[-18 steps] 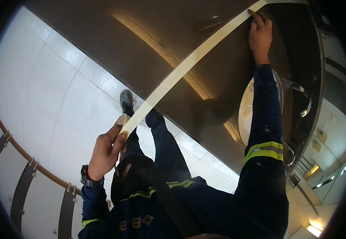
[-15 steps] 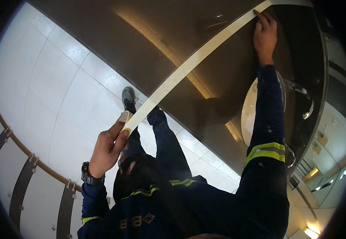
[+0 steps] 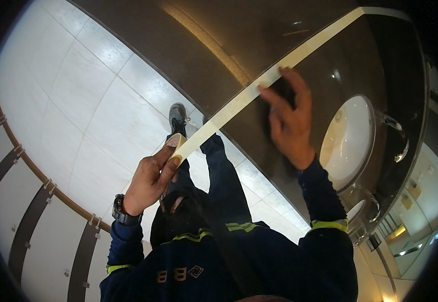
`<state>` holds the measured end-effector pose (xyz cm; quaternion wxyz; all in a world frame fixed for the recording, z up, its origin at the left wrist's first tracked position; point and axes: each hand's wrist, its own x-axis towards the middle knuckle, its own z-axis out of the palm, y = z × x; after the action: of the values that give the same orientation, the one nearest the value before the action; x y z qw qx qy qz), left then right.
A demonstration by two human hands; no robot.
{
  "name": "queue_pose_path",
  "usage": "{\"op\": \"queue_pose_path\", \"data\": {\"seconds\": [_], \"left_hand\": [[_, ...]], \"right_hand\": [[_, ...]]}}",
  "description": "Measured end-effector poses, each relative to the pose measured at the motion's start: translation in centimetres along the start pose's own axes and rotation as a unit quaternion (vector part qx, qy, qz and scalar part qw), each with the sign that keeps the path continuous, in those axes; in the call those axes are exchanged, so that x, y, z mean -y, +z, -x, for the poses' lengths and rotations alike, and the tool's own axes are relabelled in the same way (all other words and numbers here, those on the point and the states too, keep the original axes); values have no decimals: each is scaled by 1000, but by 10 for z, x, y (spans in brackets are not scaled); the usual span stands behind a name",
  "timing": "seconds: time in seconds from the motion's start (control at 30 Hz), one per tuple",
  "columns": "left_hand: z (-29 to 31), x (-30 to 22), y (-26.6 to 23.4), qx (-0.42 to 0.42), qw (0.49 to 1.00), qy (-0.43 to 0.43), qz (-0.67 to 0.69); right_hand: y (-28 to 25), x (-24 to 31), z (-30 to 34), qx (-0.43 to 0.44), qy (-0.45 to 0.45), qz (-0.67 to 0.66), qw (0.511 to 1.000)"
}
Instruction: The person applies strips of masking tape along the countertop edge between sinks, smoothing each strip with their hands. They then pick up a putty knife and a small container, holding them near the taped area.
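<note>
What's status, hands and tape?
Left hand grips tape roll. Right hand open, fingers at tape strip. Strip runs from roll across dark counter. Sink off its line.

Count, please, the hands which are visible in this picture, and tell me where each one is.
2: the left hand grips the tape roll, left of centre; the right hand is at the pale tape strip, over the dark counter. No others show.

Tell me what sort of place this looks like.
Probably a shared washroom: a white basin is set into a dark counter with a chrome tap beside it, and a row of pale panels, perhaps toilet cubicles, stands at the left.
</note>
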<state>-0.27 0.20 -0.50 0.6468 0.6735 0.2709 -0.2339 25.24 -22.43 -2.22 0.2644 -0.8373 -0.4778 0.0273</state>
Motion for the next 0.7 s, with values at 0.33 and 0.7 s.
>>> {"op": "queue_pose_path", "data": {"seconds": [0.33, 0.7], "left_hand": [[0, 4, 2, 8, 1000, -12, 13], [7, -13, 5, -12, 1000, 23, 7]], "right_hand": [[10, 19, 4, 39, -36, -19, 998], [9, 18, 5, 42, -39, -1, 998]]}}
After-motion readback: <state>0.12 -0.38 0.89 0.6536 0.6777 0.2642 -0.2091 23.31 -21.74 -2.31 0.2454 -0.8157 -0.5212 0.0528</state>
